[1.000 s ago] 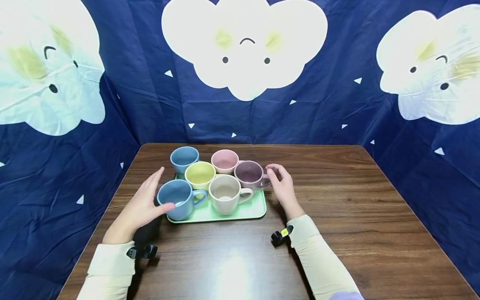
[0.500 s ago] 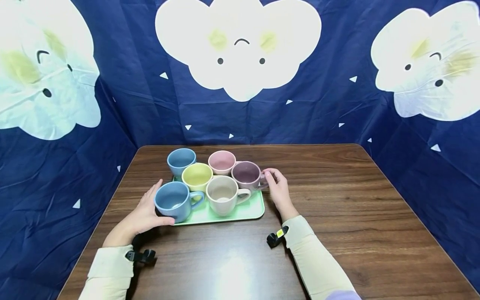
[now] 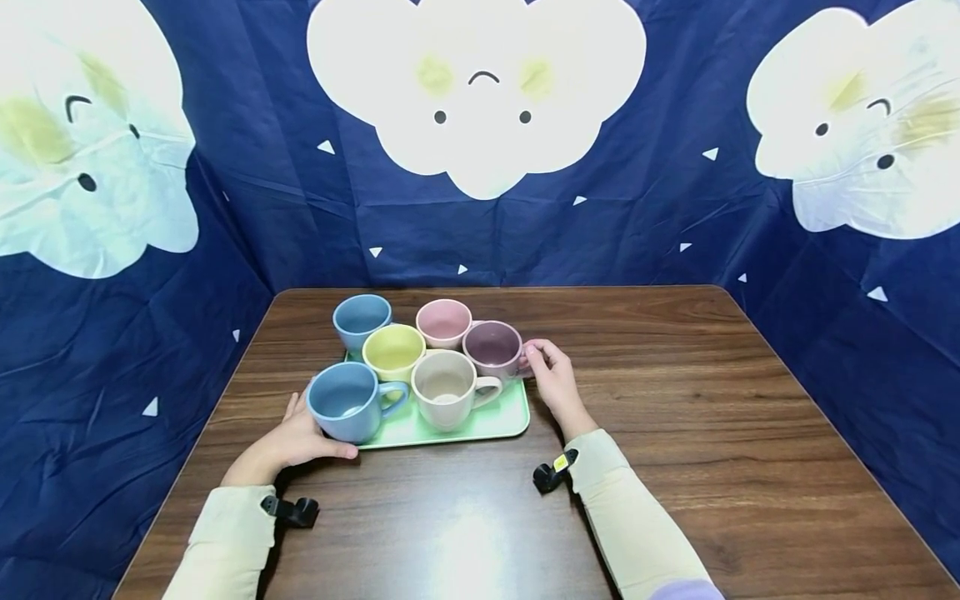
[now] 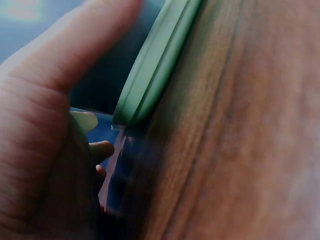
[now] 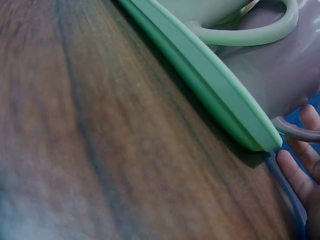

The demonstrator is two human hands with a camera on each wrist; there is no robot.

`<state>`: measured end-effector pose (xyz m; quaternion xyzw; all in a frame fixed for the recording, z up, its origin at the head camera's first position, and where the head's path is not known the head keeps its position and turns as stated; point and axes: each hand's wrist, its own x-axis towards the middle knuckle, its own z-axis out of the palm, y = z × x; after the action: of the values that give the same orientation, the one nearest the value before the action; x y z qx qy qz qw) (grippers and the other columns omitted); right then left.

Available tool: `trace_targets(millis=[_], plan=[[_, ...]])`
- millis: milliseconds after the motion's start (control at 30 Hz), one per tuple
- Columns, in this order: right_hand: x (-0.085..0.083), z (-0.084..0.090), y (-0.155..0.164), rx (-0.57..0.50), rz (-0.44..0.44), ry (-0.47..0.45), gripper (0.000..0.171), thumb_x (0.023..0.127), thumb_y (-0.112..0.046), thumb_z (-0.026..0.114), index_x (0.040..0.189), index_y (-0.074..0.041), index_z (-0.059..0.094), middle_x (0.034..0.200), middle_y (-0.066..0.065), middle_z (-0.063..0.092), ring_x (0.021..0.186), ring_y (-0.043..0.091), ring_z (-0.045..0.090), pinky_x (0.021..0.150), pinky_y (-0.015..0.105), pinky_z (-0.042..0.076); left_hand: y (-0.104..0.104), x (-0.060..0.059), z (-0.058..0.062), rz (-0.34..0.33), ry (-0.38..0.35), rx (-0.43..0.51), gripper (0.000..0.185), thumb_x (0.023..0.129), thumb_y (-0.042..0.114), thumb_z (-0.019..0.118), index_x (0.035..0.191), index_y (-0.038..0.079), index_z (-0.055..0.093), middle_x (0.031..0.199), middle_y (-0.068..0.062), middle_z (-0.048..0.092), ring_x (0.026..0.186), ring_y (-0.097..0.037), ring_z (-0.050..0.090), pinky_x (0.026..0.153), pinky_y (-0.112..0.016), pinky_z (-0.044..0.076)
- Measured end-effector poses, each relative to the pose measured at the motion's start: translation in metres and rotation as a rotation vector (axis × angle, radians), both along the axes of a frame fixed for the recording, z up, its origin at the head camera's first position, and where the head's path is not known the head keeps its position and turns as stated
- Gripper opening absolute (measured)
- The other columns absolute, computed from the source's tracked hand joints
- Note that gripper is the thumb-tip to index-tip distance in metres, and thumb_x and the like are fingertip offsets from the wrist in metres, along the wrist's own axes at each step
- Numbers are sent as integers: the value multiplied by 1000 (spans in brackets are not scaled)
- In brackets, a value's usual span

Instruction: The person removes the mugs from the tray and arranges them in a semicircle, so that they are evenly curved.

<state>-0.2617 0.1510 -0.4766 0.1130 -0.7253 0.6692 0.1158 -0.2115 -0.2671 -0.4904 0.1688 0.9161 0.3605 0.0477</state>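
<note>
In the head view a light green tray (image 3: 480, 432) bears several mugs. My left hand (image 3: 288, 446) cups the low left side of the front blue mug (image 3: 347, 404). Its thumb (image 4: 85, 40) lies along the front of that mug, over the tray rim in the left wrist view; the other fingers reach round the left side, partly hidden. On the right, my right hand (image 3: 553, 379) pinches the handle of the purple mug (image 3: 492, 348), with fingers (image 5: 300, 170) behind the handle in the right wrist view. A cream mug (image 3: 446, 392) stands between the two held mugs.
Behind them are a yellow mug (image 3: 393, 350), a pink mug (image 3: 444, 323) and a second blue mug (image 3: 362, 321). The brown wooden table (image 3: 675, 433) meets a blue cloth backdrop (image 3: 420, 225) with cloud figures at its back and sides.
My left hand has come down from beside the front blue mug's rim to its lower side. My right hand has closed in on the purple mug's handle. The mugs stay nearly in place.
</note>
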Motion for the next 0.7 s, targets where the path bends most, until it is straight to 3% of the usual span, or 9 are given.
trace_targets(millis=[100, 300, 400, 533, 700], plan=[[-1, 0, 0, 11, 12, 25, 21, 103, -1, 52, 102, 18, 62, 89, 34, 66, 85, 47, 67, 76, 50, 60, -1, -2, -2, -6, 2, -35, 127, 58, 37, 97, 153, -8, 25, 157, -38, 21, 146, -58, -2, 110, -76, -9], [1, 2, 2, 102, 18, 96, 23, 104, -1, 50, 97, 16, 63, 86, 36, 64, 79, 50, 65, 70, 52, 60, 0, -7, -2, -3, -29, -79, 124, 57, 39, 97, 150, -9, 31, 149, -36, 37, 143, -58, 10, 111, -74, -9], [2, 3, 3, 171, -5, 124, 23, 105, -3, 50, 97, 14, 64, 84, 34, 65, 74, 50, 64, 63, 41, 58, 2, -7, -2, -1, -45, -83, 123, 58, 39, 97, 150, -9, 31, 148, -36, 38, 142, -57, 13, 111, -73, -10], [3, 3, 3, 232, -5, 163, 23, 105, -3, 49, 98, 13, 64, 83, 32, 66, 76, 48, 65, 66, 30, 55, 2, -5, -4, -2, -50, -117, 122, 60, 43, 95, 150, -9, 31, 150, -36, 37, 143, -57, 11, 111, -73, -10], [1, 2, 4, 179, 50, 160, 24, 106, -3, 46, 100, 15, 61, 80, 35, 63, 69, 53, 61, 63, 55, 57, 4, -4, -5, -1, -43, -141, 119, 62, 44, 94, 150, -7, 33, 150, -35, 38, 144, -56, 11, 111, -73, -9]])
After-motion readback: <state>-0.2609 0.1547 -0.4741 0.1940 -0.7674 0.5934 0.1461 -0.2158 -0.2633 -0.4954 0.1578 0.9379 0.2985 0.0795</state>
